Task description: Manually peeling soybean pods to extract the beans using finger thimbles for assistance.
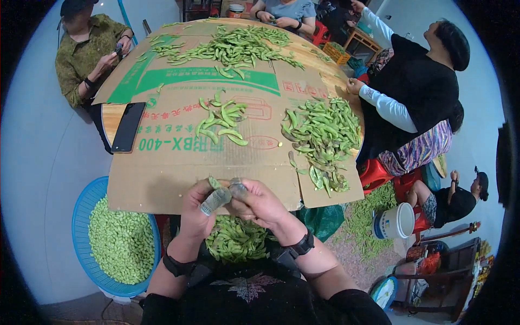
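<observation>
My left hand (197, 206) is closed at the cardboard's near edge, with a grey covering on its thumb. The green tip of a bean pod (214, 183) sticks up from its fingers. Close beside it, almost touching, my right hand (255, 201) is also closed, a grey cover on one of its digits; what it pinches is hidden. Beyond my hands, a small heap of green bean pods (223, 120) lies on the cardboard (157, 184). Below my hands, at my lap, is a pile of pods (235, 238).
A blue basket (78, 238) of shelled beans (119, 244) stands at lower left. A phone (129, 127) lies at the table's left edge. More pods are heaped right (325, 130) and far (238, 46). Other people sit around the table. A white bucket (398, 221) stands right, near scattered pods.
</observation>
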Demonstrator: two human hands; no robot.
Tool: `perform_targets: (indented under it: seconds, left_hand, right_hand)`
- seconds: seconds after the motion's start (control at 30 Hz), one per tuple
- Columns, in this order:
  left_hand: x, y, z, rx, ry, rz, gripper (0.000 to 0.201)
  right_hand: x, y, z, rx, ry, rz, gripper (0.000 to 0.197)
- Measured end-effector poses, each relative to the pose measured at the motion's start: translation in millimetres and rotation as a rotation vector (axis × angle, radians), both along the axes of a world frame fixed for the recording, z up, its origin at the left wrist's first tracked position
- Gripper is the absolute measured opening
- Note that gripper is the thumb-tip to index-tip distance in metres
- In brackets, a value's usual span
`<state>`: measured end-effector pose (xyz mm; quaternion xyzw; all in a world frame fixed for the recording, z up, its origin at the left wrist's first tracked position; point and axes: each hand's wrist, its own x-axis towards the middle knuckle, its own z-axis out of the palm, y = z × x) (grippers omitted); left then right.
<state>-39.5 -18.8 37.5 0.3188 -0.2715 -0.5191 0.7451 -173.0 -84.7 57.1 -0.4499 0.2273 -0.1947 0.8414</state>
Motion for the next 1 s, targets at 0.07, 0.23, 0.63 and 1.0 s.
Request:
perform_targets:
  seconds: [0.07, 0.23, 0.63, 1.0]
  left_hand:
    - [5.8, 1.1, -1.6, -0.016, 0.035, -0.199, 0.01]
    - [7.2, -0.2, -19.4, -0.056, 0.184, -0.092, 0.013]
    - [0.3, 2.5, -9.0, 0.05, -0.04, -0.02, 0.007]
    - [2.4, -9.8, -13.9, 0.029, -0.285, 0.069, 0.017]
  right_hand:
    - [-7.4, -3.2, 5.8, 0.216, -0.1, 0.011, 0.02]
    - [-6.2, 5.2, 7.6, -0.104, 0.058, 0.085, 0.018]
    - [-7.9, 14.3, 0.8, -0.176, 0.178, -0.102, 0.02]
    - [-0.8, -1.7, -0.5, -0.125, 0.168, -0.177, 0.014]
